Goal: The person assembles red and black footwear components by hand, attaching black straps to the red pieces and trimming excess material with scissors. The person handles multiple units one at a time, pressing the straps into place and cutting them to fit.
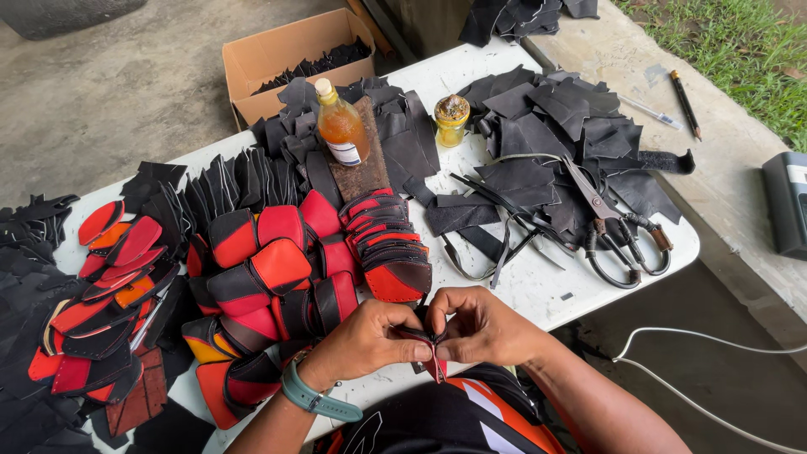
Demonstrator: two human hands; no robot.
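Both hands are in tight at the near edge of the white table [538, 286], and the left hand [366, 340] has its thumb and fingers pinched together on a small red and black leather piece [430, 357], while the right hand [483, 326] clamps the same piece from the other side, fingertips meeting just above the lap. A teal watch [315, 398] sits on the left wrist. Just beyond the knuckles, a stack of red and black panels [290, 269] crowds the table, touching more loose ones fanned out to the left. Further back stand an amber bottle [340, 126] and a small yellow jar [451, 118], with 2 pairs of heavy black scissors [618, 231] lying among black offcuts [546, 126] to the right. The risk, as I judge it: the piece is held off the table edge, so a slipped pinch drops it into the lap, and a nudge forward could topple that near stack
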